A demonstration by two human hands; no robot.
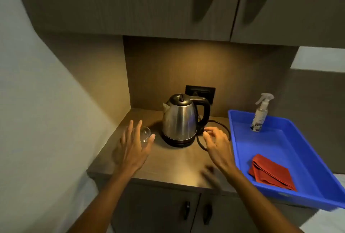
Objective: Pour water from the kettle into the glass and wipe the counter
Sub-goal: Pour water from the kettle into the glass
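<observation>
A steel kettle (pixel 180 120) with a black lid and handle stands on its base at the back of the wooden counter (pixel 173 163). A small clear glass (pixel 145 134) stands to its left. My left hand (pixel 133 147) hovers open just in front of the glass, partly covering it, and I cannot tell if it touches. My right hand (pixel 217 144) is open with curled fingers, below and to the right of the kettle's handle, holding nothing. A folded red cloth (pixel 270 173) lies in the blue tray (pixel 240 150) at the right.
A spray bottle (pixel 260 115) stands at the tray's far end. The kettle's black cord (pixel 200 144) loops on the counter behind my right hand, toward a wall socket (pixel 203 92). Cabinets hang overhead; a wall closes the left side.
</observation>
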